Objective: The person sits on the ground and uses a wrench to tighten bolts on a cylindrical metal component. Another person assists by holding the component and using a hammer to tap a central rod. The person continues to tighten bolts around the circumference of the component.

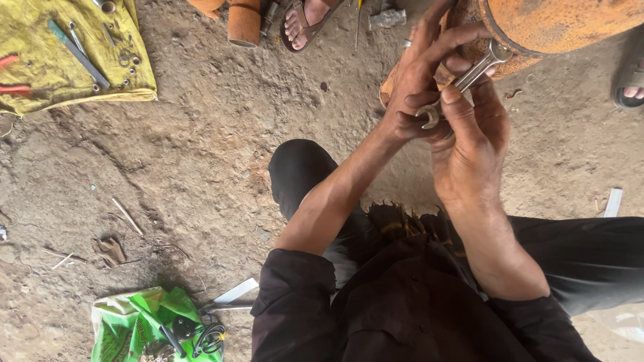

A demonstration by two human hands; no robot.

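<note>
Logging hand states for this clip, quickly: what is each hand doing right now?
Left hand: closed around the lower end of the metal spanner, beside the rusty orange cylinder.
Right hand: closed on the same spanner, thumb pressing its shaft.

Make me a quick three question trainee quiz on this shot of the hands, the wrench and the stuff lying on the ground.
1. True or false: both hands, the left hand and the right hand, are on the wrench.
2. What lies on the yellow cloth at top left? A) tools and small rings B) a sandal C) a green bag
3. Fill in: the wrench's far end meets a rusty ____ drum.

Key
1. True: both sets of fingers close around the wrench.
2. A. The green bag lies apart, at bottom left; a sandalled foot stands at the top.
3. Orange.
</note>
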